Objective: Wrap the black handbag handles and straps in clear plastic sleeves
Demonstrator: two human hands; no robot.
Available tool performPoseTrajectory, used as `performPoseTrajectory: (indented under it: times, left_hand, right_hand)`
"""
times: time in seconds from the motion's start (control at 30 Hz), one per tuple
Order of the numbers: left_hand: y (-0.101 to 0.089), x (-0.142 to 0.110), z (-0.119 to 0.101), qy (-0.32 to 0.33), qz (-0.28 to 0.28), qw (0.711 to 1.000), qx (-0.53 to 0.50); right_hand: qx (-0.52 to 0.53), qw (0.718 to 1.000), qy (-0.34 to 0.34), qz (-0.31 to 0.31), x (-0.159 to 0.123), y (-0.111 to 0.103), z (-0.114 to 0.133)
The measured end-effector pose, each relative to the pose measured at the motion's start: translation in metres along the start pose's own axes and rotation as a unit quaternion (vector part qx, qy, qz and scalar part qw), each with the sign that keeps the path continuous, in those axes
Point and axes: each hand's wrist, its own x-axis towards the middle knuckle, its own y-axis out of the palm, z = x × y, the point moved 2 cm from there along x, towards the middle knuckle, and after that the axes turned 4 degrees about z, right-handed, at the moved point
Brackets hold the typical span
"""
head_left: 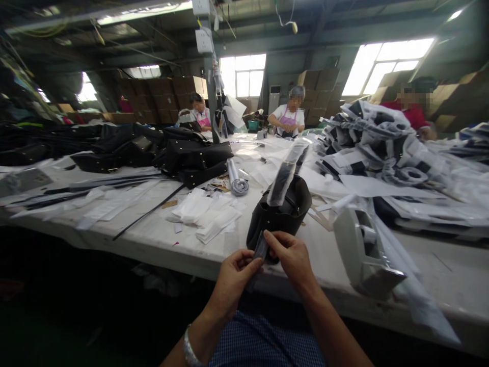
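Note:
A black handbag point(275, 216) stands at the table's front edge, with a strap wrapped in clear plastic point(283, 178) rising from its top. In front of the bag, my left hand point(237, 272) pinches the lower part of a narrow dark strip in clear plastic point(261, 246). My right hand point(289, 255) closes on the upper end of the same strip, its thumb and forefinger together. Both hands are close to the bag's lower front, and they hide part of it. Whether the strip is joined to the bag, I cannot tell.
A grey tape dispenser point(353, 255) stands on the right by plastic sheeting. White paper slips point(194, 206) and a clear roll point(239, 184) lie left of the bag. Black bags point(194, 155) are heaped at left, wrapped pieces point(374, 137) at right. Several people sit across the table point(153, 237).

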Motion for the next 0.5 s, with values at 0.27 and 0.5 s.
performPoseTrajectory:
  times: [0.27,0.5]
  left_hand:
    - [0.02,0.013,-0.021,0.08,0.006,0.997,0.007]
    - [0.026,0.024,-0.02,0.073,-0.006,0.997,0.001]
  right_hand:
    - [-0.011,0.999,-0.027,-0.014,0.001,0.003,-0.001]
    - [-0.041,0.999,-0.025,0.003,-0.008,-0.005,-0.002]
